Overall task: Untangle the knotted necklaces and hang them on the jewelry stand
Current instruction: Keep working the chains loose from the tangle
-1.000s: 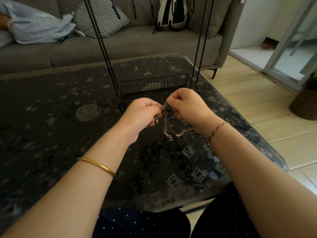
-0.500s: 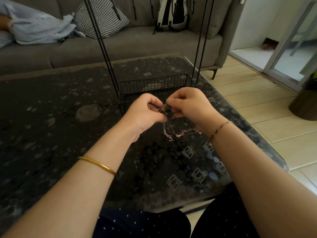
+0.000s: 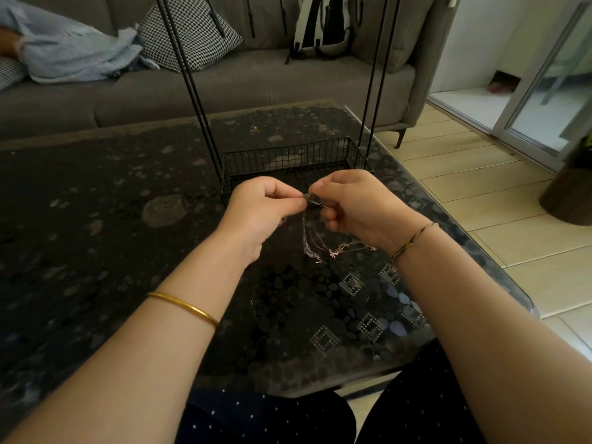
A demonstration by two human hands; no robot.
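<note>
A bunch of thin knotted necklaces (image 3: 315,243), silver and rose-gold, hangs between my hands above the dark patterned glass table (image 3: 128,235). My left hand (image 3: 262,209) pinches the knot at its top from the left. My right hand (image 3: 355,203) pinches the same knot from the right, fingers curled. The loose chain ends trail down and to the right toward my right wrist. The black wire jewelry stand (image 3: 288,158) stands just behind my hands, with a basket base and tall thin uprights; its top is out of view.
A grey sofa (image 3: 224,84) with a houndstooth cushion (image 3: 192,30), a backpack (image 3: 323,27) and a pale cloth (image 3: 73,49) runs along the far side. The table's right edge (image 3: 499,270) drops to a tiled floor. A dark pot (image 3: 570,190) stands at the right.
My hands have shifted slightly while working the knot: the left thumb and forefinger now pinch closer to the right hand's fingers. The hanging chains swayed a little.
</note>
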